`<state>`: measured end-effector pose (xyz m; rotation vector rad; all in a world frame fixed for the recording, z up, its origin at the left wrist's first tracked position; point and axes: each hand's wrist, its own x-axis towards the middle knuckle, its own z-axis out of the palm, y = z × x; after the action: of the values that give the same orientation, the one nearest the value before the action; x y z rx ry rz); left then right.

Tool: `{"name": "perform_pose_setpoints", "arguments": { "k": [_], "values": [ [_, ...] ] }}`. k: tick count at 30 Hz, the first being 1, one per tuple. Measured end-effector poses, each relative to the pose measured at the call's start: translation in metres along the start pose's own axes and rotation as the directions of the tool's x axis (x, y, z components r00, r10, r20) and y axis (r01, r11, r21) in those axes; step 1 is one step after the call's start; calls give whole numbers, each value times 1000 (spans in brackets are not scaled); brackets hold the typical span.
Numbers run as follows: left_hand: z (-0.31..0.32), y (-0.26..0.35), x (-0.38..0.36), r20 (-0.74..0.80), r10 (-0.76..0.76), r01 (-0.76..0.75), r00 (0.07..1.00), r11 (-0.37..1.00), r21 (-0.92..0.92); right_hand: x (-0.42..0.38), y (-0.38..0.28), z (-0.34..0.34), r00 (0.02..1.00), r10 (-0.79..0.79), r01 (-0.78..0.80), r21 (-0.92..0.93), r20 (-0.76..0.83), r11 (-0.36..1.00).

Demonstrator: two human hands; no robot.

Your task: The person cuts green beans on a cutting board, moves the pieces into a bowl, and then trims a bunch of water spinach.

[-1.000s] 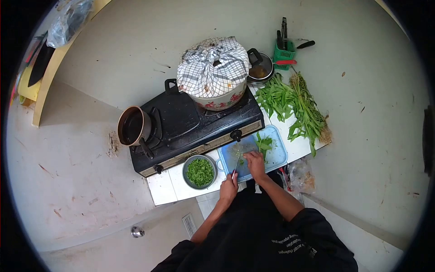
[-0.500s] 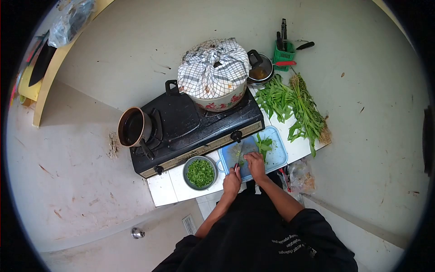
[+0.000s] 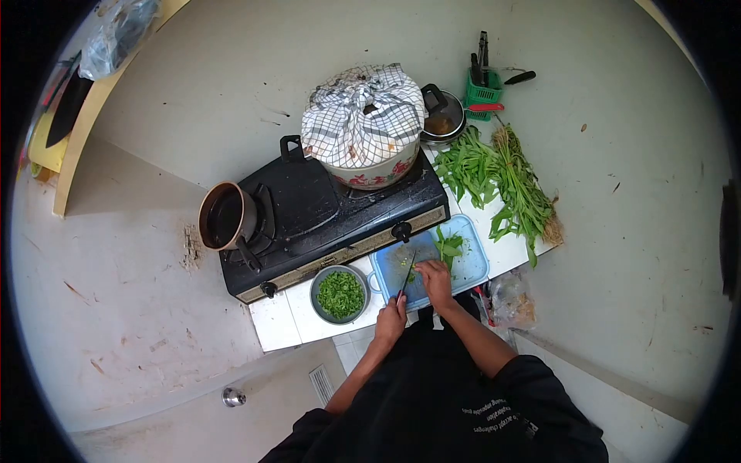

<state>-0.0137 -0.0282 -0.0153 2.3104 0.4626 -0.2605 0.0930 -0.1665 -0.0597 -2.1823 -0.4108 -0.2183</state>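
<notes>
My left hand [image 3: 390, 318] is closed round the handle of a knife [image 3: 408, 272], whose blade points up and away over the blue tray [image 3: 480, 262]. Just right of the blade, my right hand [image 3: 436, 282] is closed, its fingertips pinching small leafy greens [image 3: 415, 268] low over the tray. Exactly how much it holds is hidden by the fingers. Larger green leaves [image 3: 449, 245] lie on the tray behind that hand, with small green bits scattered near them. To the left stands a grey bowl [image 3: 313, 304] full of chopped greens [image 3: 340, 295].
A black gas stove [image 3: 301, 197] lies behind the tray, bearing a cloth-covered pot [image 3: 369, 176] and a brown saucepan [image 3: 245, 224]. Bundled leafy stems [image 3: 513, 181] rest at the right. Behind them stand a green utensil basket [image 3: 484, 96] and a lidded pan [image 3: 445, 123].
My left hand has drawn back slightly toward me with the knife, and the blade now sits more upright in view. My right hand has barely moved.
</notes>
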Motion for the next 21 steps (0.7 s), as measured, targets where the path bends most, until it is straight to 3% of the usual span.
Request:
{"name": "perform_pose_setpoints", "arguments": {
  "k": [7, 10, 21],
  "values": [
    [0, 1, -1, 15, -20, 20, 1000, 1000, -1, 3, -6, -7, 997, -57, 59, -38, 45, 998],
    [3, -2, 1, 9, -13, 12, 1000, 999, 31, 0, -19, -17, 997, -83, 81, -184, 0, 980],
    [-9, 6, -9, 37, -28, 27, 999, 999, 36, -9, -1, -6, 1000, -21, 23, -91, 20, 996]
  ]
}}
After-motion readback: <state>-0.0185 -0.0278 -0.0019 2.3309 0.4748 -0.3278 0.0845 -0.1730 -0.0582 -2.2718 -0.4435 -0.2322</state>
